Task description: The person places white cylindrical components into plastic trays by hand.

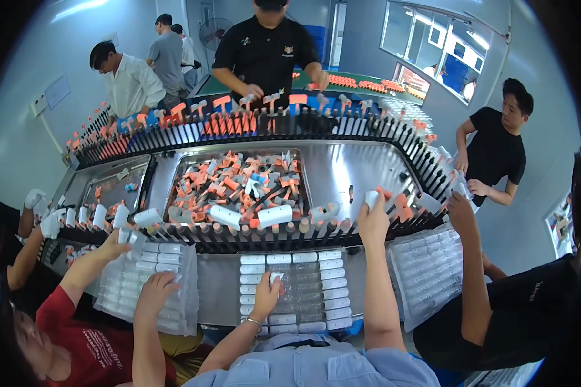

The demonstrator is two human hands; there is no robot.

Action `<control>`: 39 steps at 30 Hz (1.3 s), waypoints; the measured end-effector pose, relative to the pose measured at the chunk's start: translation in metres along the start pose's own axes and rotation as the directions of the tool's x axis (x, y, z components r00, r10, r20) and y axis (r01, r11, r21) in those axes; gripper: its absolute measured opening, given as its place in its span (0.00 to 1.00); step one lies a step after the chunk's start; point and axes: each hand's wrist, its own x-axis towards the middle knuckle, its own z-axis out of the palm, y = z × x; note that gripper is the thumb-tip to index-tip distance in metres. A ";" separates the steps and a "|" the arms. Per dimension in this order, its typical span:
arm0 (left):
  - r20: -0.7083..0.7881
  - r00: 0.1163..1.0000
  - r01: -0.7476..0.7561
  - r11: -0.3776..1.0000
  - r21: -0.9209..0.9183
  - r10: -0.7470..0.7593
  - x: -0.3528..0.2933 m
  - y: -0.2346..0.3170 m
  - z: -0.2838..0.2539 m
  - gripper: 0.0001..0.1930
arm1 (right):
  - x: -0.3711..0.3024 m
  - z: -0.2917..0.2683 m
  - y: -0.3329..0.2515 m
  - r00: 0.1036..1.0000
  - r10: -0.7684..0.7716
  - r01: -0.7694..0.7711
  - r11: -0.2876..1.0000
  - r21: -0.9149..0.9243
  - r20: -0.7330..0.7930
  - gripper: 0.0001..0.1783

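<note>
White casings (334, 283) in a clear, probably slotted tray (301, 291)

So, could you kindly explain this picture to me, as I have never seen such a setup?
There is no robot here: a person works with bare hands, seen from a camera worn on the head, looking down. The left hand holds a white piece over a clear tray partly filled with similar pieces. The right hand holds another one by a row of black holders. Beyond, a metal pan is heaped with mostly orange and grey parts. Other people stand around the line.
</note>
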 end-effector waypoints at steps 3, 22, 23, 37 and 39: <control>-0.008 1.000 -0.020 1.000 0.014 0.020 0.001 0.006 0.001 0.17 | 0.002 0.008 -0.028 0.969 -0.122 0.189 0.928 -0.323 0.216 0.34; 0.015 1.000 0.009 1.000 0.021 -0.009 0.001 -0.005 -0.005 0.16 | -0.048 0.038 -0.115 0.782 -0.623 0.605 0.764 0.226 0.010 0.35; 0.018 1.000 0.004 1.000 0.017 -0.004 0.000 -0.001 -0.002 0.15 | -0.058 0.055 -0.108 0.714 -0.695 0.696 0.718 0.017 0.083 0.34; 0.020 0.999 0.036 0.999 -0.001 -0.036 0.007 -0.007 -0.004 0.20 | -0.180 0.007 0.028 0.480 -0.677 0.580 0.722 0.378 0.558 0.05; 0.027 0.999 0.035 0.997 0.068 -0.037 0.007 -0.008 -0.003 0.21 | -0.209 0.004 0.058 0.341 -0.612 0.614 0.720 0.324 0.714 0.06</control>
